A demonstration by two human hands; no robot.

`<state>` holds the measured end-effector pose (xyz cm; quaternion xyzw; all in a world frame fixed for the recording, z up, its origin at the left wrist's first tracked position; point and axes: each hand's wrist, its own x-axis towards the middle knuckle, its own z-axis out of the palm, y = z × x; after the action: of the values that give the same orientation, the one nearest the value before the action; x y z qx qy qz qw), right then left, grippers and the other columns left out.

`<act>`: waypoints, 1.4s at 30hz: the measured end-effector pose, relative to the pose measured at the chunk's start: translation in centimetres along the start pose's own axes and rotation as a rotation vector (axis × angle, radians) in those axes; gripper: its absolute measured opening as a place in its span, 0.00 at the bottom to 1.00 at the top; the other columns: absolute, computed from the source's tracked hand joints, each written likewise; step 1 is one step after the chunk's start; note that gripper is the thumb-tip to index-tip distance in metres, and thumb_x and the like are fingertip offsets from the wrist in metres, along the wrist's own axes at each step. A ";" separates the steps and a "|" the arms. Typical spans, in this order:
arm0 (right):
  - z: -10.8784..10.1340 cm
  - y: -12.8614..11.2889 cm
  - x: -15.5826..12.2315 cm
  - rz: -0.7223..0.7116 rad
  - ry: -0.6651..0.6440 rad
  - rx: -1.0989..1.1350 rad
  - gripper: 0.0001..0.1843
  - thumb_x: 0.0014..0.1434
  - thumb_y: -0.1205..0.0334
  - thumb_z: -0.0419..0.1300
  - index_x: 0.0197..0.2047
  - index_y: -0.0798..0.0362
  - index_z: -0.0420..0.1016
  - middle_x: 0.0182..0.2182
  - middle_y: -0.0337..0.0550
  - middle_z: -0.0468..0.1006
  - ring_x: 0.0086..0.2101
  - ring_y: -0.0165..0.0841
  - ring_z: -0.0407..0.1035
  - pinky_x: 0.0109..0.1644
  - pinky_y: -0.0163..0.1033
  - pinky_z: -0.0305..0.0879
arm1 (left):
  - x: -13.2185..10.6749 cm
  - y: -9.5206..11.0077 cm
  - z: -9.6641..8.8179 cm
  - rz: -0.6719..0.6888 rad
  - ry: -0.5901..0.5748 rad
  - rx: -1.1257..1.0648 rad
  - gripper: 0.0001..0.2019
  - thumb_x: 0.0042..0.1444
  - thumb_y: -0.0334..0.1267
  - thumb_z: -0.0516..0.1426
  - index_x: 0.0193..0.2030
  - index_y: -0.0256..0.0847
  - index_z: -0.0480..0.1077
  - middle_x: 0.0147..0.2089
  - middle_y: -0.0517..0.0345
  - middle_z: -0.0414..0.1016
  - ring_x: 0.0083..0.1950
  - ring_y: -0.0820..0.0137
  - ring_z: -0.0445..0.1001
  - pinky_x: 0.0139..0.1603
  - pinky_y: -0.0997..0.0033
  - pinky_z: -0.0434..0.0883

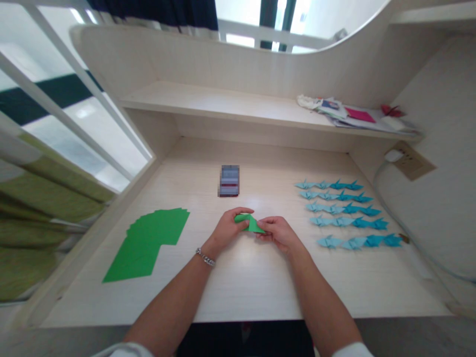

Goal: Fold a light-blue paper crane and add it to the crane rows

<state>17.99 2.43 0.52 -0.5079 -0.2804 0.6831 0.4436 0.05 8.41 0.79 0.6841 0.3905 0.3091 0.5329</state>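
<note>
- Left hand (226, 230): fingers curled in, thumb and fingertips pinched on left part of folded green paper (255, 225); silver bracelet (205, 257) on that wrist.
- Right hand (280, 233): nearly closed, thumb and fingers gripped the same paper's right end; lower fingers partly hidden.
- Folded paper sat between both hands, over middle of pale desk (223, 292); couldn't tell if it touched the surface.
- Green sheets (148, 238) lay fanned, overlapping, left of left hand, well apart from it.
- Phone-like device (229, 181), screen pixelated, lay flat beyond the hands.
- Blue folded birds (351, 208) stood right of right hand: five rows of four, lighter ones left, darker right.
- Shelf (223, 100) ran behind; papers (359, 115) lay at its right end.
</note>
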 end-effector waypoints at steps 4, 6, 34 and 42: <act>0.2 -0.1 -0.1 -0.017 0.015 0.009 0.15 0.42 0.58 0.71 0.31 0.61 0.78 0.24 0.45 0.77 0.23 0.29 0.72 0.26 0.31 0.70 | 0.0 0.2 0.2 -0.008 0.024 0.051 0.18 0.45 0.32 0.57 0.45 0.37 0.73 0.40 0.53 0.76 0.36 0.68 0.73 0.38 0.70 0.70; 0.3 -0.2 -0.2 -0.023 0.025 0.016 0.15 0.40 0.59 0.72 0.29 0.61 0.78 0.25 0.45 0.77 0.23 0.29 0.71 0.27 0.32 0.70 | 0.0 0.2 0.4 -0.009 0.039 0.058 0.17 0.45 0.32 0.57 0.44 0.37 0.74 0.39 0.53 0.77 0.36 0.68 0.73 0.38 0.69 0.70; 0.7 0.5 0.9 -0.340 0.155 -0.107 0.22 0.34 0.66 0.69 0.38 0.56 0.78 0.32 0.44 0.80 0.32 0.34 0.72 0.40 0.39 0.68 | 0.2 -0.1 0.8 -0.082 0.199 -0.189 0.16 0.47 0.38 0.60 0.43 0.35 0.72 0.37 0.51 0.77 0.35 0.68 0.75 0.34 0.70 0.73; 0.4 0.2 0.8 -0.277 0.248 -0.079 0.14 0.40 0.62 0.65 0.34 0.55 0.79 0.26 0.42 0.79 0.27 0.31 0.71 0.34 0.37 0.67 | 0.2 -0.6 0.9 -0.052 0.051 -0.191 0.11 0.46 0.39 0.62 0.36 0.35 0.73 0.34 0.51 0.78 0.35 0.68 0.76 0.39 0.67 0.72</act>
<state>17.45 3.09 0.16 -0.5618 -0.3175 0.5362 0.5441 0.79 8.19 -0.05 0.6117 0.3905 0.3484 0.5933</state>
